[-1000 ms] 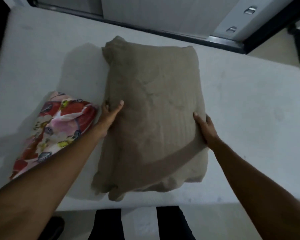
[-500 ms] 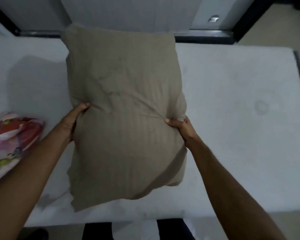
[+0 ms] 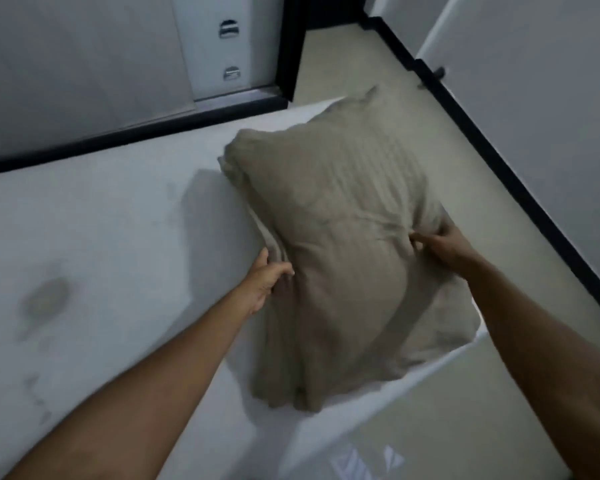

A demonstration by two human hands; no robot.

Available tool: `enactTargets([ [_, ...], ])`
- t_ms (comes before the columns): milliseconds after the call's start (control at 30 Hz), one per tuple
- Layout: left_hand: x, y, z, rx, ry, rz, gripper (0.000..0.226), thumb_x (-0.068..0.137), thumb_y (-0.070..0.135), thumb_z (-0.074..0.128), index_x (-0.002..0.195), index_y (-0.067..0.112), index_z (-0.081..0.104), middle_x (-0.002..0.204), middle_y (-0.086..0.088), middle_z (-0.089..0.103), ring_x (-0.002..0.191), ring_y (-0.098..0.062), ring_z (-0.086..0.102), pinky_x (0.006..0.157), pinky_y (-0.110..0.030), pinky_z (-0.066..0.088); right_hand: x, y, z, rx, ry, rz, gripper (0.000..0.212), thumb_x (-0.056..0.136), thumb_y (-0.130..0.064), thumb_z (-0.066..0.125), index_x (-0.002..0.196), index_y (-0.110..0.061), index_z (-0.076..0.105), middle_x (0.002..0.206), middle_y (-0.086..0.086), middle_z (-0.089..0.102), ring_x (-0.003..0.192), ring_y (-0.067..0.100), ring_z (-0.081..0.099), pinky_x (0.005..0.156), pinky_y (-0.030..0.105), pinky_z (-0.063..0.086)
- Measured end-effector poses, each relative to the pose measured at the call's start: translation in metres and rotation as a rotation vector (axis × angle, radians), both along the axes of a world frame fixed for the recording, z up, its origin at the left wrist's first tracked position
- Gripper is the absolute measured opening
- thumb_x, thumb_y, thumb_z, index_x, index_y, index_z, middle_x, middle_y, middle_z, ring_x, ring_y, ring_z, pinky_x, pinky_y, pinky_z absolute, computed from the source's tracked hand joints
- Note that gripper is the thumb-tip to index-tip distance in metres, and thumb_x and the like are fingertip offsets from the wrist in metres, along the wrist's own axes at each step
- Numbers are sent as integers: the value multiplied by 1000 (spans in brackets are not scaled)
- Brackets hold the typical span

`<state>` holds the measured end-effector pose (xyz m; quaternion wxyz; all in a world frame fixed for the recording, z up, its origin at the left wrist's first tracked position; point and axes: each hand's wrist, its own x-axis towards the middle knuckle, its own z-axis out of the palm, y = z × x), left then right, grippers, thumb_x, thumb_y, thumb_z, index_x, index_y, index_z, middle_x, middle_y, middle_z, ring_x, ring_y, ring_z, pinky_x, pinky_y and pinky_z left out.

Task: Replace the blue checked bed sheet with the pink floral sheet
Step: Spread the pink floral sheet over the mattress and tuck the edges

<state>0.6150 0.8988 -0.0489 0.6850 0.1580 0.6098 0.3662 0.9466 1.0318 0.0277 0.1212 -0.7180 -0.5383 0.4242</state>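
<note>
A person clearing a bed for fresh linen holds a beige pillow point(image 3: 343, 237) in both hands over the right-hand corner of a bare white mattress point(image 3: 101, 220). The left grip point(image 3: 267, 282) is closed on the pillow's left side seam, thumb on top and fingers curled into the cloth. The right grip point(image 3: 440, 245) pinches a bunch of fabric at the opposite edge. The pillow's long axis runs away from the person, and its near right corner hangs past the mattress edge above the beige floor point(image 3: 361, 57). Whether its underside rests on the bed cannot be told.

Neither the pink floral sheet nor the blue checked sheet is in view, so which hand lies nearer to either cannot be judged. With no sheet on the mattress, stripping appears done and the pillow seems to be the last thing in the way. The open mattress stretches to the left of the left grip, marked by a grey stain point(image 3: 44, 299). A white cabinet point(image 3: 222, 46) with metal handles stands beyond the bed's far edge.
</note>
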Motion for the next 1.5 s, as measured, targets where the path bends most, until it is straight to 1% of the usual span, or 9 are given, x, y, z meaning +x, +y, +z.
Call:
enactTargets([
  [100,27,8,-28,35,122,-167,123,43,30,76,156,26,26,140,-3,58,124,-21,57,100,-37,50,1,-8,-54,-11,-273,124,67,97,-55,41,155,-24,32,151,12,45,134,36,47,110,44,39],
  [167,35,6,-24,77,143,-187,109,51,25,73,152,21,33,134,-1,61,119,-18,58,95,-26,49,-7,-21,-86,77,-333,89,57,99,-45,31,153,-26,34,150,12,45,135,37,45,111,50,38],
  [367,-18,-52,-12,-43,179,-238,56,75,24,72,130,27,57,113,2,66,92,-8,61,71,-23,47,-105,-87,-58,498,-366,-60,39,94,-27,49,131,-24,60,145,4,53,127,30,52,107,49,39],
  [533,-121,-196,-32,-158,351,-168,31,84,24,68,115,27,64,96,-3,69,89,-19,63,68,-25,46,-248,-166,-59,772,-66,428,24,82,-14,64,104,-14,73,105,9,67,92,31,62,80,37,51],
  [667,-229,-351,-41,-307,566,105,22,81,27,63,102,26,68,91,-4,71,78,-23,62,73,-33,49,-399,-294,-82,317,199,806,18,90,-21,60,102,-25,74,94,-3,72,78,14,67,77,32,55],
  [900,-413,-589,-27,-467,834,532,31,86,2,69,116,11,65,112,-10,68,102,-29,63,84,-30,45,-606,-525,-121,-349,166,1327,24,92,-30,67,116,-29,69,89,-12,68,87,10,65,81,21,47],
  [1100,-539,-717,-45,-609,944,615,61,70,27,82,126,19,61,119,-5,67,109,-29,64,93,-40,53,-732,-640,-157,-757,275,799,49,90,-11,72,135,-13,52,101,15,67,68,13,53,52,17,41],
  [1267,-590,-749,-71,-550,816,344,98,57,70,83,141,39,44,133,1,59,119,-25,58,100,-51,50,-805,-679,-168,-909,292,561,66,87,-42,76,142,-30,41,132,5,57,117,26,58,85,40,48],
  [1500,-591,-709,-69,-328,942,276,25,92,35,67,100,13,59,80,-1,58,76,-21,57,68,-29,39,-848,-689,-171,-722,386,428,39,87,-16,74,122,-23,58,119,4,67,100,23,66,68,32,57],
])
